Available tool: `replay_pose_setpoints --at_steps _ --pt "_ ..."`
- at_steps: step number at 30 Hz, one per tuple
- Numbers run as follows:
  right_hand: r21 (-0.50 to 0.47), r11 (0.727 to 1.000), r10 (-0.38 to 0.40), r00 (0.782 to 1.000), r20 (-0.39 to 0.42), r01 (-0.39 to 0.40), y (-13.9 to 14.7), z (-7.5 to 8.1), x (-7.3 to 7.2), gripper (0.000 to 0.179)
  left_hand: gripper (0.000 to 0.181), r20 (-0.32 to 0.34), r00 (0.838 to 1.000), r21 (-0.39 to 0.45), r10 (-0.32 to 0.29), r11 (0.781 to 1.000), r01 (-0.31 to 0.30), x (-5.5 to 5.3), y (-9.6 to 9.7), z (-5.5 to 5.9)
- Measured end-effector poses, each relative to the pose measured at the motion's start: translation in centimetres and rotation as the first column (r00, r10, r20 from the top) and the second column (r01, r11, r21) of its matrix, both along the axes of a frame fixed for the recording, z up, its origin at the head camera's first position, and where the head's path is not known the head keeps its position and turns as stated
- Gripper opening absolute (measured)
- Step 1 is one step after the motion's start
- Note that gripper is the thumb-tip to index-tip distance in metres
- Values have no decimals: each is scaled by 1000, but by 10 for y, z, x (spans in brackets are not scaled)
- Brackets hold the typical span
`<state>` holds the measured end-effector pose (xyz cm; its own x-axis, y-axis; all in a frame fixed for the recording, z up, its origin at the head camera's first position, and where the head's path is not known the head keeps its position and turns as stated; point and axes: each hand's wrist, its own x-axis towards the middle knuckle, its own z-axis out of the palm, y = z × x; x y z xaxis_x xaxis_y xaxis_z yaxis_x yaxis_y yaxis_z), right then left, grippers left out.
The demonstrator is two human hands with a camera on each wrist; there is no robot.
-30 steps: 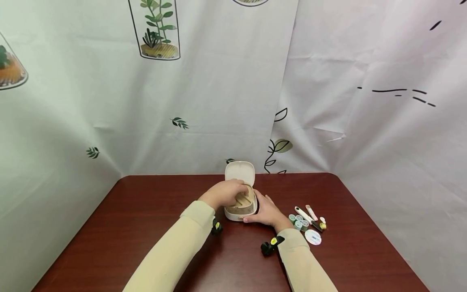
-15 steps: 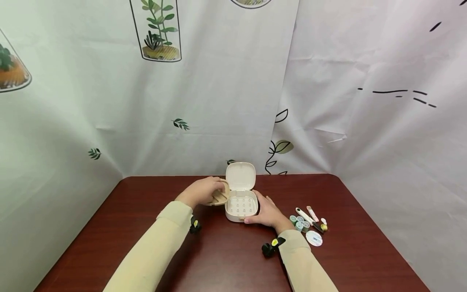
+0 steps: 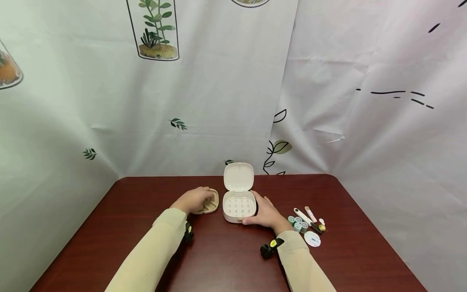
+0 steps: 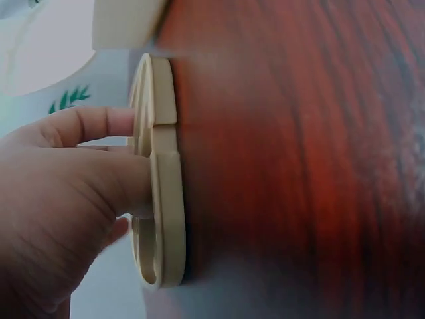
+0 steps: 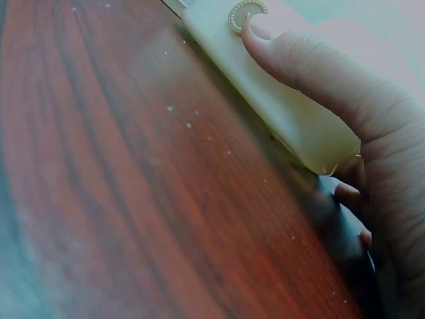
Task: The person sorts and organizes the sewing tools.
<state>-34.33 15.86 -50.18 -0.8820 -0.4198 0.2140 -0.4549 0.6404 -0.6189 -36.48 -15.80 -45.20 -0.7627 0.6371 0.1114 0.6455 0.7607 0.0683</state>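
My left hand point(image 3: 193, 200) pinches a shallow beige tray insert point(image 3: 213, 202) with ridges inside, just left of the box. In the left wrist view the tray insert point(image 4: 170, 212) lies on the table, with the thumb and fingers reaching inside its rim. The cream storage box point(image 3: 230, 218) stands with its hinged lid point(image 3: 238, 177) up, showing a floor with rows of small raised marks. My right hand point(image 3: 269, 213) holds the box's right side. Its thumb touches the round clasp point(image 5: 248, 14) at the front, while the other fingers are partly hidden behind the box.
Right of my right hand lie several small thread spools point(image 3: 297, 224), a tool with a white handle point(image 3: 302, 215), a thin pale strip point(image 3: 310, 214), a white disc point(image 3: 312, 239) and a small yellow item point(image 3: 322, 228). A printed cloth point(image 3: 219, 81) hangs behind the table point(image 3: 233, 259).
My left hand has lifted the tray insert out of the box and moved it left, down onto the table. The box floor has come into view. My right hand has stayed on the box.
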Motion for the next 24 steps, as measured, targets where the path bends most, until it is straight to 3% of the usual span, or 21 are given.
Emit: replay_pose_setpoints --at_steps 5,10,18,24 --pt "8 1000 -2 1000 4 2 2 3 -1 118 38 -92 995 -4 23 1000 -24 -7 3 -3" --pt "10 1000 5 1000 -8 -5 2 6 0 117 32 -104 991 34 81 996 -78 -13 8 -4" --pt "12 1000 16 1000 -11 -16 -1 2 2 115 33 -125 975 70 183 982 -175 -23 4 -19" --pt "10 1000 12 1000 -18 -12 0 -1 2 115 30 -123 980 60 160 986 -153 -27 3 -21"
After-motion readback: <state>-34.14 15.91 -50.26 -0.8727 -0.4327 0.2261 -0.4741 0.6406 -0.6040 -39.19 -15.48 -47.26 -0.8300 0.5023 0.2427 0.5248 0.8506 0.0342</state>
